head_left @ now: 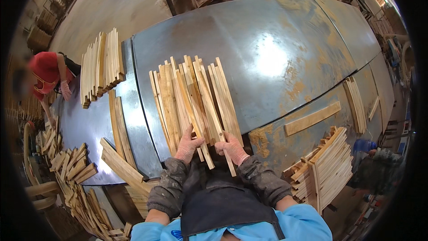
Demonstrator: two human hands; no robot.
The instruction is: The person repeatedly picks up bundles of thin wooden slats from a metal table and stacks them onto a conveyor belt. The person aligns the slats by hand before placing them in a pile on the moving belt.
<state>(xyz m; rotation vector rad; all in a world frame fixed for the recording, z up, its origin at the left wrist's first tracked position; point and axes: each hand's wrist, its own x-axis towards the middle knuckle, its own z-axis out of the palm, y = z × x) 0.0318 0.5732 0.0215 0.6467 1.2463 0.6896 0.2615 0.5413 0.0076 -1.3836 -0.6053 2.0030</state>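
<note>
A row of long, pale wooden strips (169, 102) lies side by side on the metal table, their near ends toward me. My left hand (188, 145), in a pinkish work glove, is closed on the near end of one wooden strip (189, 100). To its right, my right hand (232, 148), gloved alike, grips another wooden strip (209, 100), whose near end sticks out past the fingers toward my dark apron (227, 209). Both hands are at the table's near edge, a little apart. Several more strips (225, 96) lie just beyond the right hand.
At the left, a person in red (47, 73) bends by another row of strips (102, 67). Loose offcuts (73, 165) are heaped at lower left. A stack of strips (323, 165) stands at my right, near a single board (312, 118). The metal table (249, 31) extends beyond.
</note>
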